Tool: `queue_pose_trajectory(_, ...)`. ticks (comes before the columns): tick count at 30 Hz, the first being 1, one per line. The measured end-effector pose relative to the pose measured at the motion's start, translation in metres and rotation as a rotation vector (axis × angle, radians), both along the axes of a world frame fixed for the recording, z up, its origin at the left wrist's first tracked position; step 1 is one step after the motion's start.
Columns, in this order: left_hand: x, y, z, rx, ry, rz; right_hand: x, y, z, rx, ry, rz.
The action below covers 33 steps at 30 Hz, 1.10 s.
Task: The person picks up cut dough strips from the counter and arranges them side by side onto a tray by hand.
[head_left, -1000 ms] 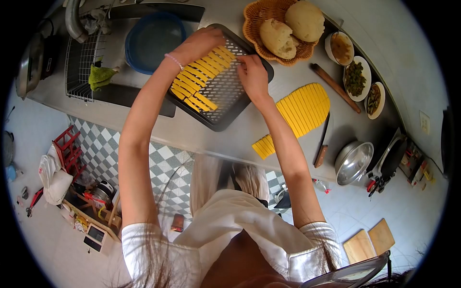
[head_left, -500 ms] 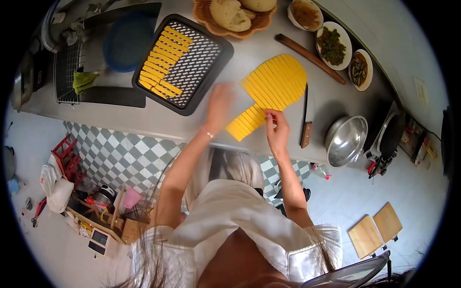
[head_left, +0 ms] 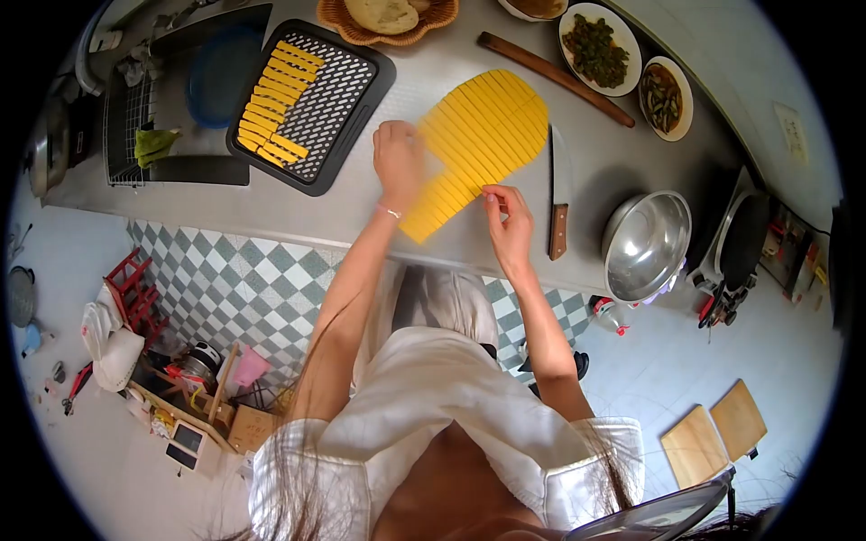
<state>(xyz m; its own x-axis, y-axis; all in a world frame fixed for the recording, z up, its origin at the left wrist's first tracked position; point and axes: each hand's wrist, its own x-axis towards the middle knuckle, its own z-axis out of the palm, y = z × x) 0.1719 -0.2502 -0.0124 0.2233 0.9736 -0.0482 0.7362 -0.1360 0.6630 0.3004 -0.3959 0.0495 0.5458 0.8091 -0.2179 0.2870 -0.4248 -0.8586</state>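
Observation:
A flat sheet of yellow dough [head_left: 492,117], cut into several parallel strips, lies on the steel counter. My left hand [head_left: 397,164] is at its left edge with bent fingers; the fingertips are smeared by motion, so what they hold does not show. At the lower right edge of the sheet, my right hand [head_left: 511,225] pinches the end of a dough strip between thumb and finger. To the left stands a black perforated tray [head_left: 347,86], with yellow strips [head_left: 280,86] laid in a row along its left side.
A knife [head_left: 558,225] lies right of the dough, beside a steel bowl [head_left: 645,243]. Behind are a rolling pin [head_left: 550,77], plates of food [head_left: 600,54] and a bread basket [head_left: 392,36]. Left of the tray is the sink [head_left: 207,167] with a blue basin [head_left: 221,77].
My left hand has come up against the dough's left edge. My right hand stays at the lower right edge. The whole counter has shifted left and up in the view.

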Motion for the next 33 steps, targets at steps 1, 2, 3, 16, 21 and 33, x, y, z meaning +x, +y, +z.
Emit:
queue_pose_trajectory(1, -0.001, 0.000, -0.002, -0.017, -0.003, -0.012, 0.001, 0.003, 0.000, -0.020, 0.021, 0.002)
queue_pose_trajectory(2, -0.001, 0.000, -0.005, -0.034, -0.006, -0.024, 0.001, 0.008, 0.001, -0.040, 0.041, 0.006)
queue_pose_trajectory(3, -0.002, -0.001, -0.006, -0.052, -0.009, -0.036, 0.002, 0.013, 0.001, -0.061, 0.062, 0.009)
queue_pose_trajectory(16, -0.023, -0.058, 0.016, 0.127, -0.207, -0.358, 0.033, 0.092, -0.052, 0.196, -0.374, 0.775)
queue_pose_trajectory(21, -0.028, -0.042, 0.062, -0.257, -0.407, -0.318, 0.036, 0.068, -0.023, 0.106, -0.275, 0.807)
queue_pose_trajectory(33, -0.128, 0.164, 0.024, -0.342, -0.471, -0.115, -0.079, 0.229, -0.025, 0.063, 0.072, 0.368)
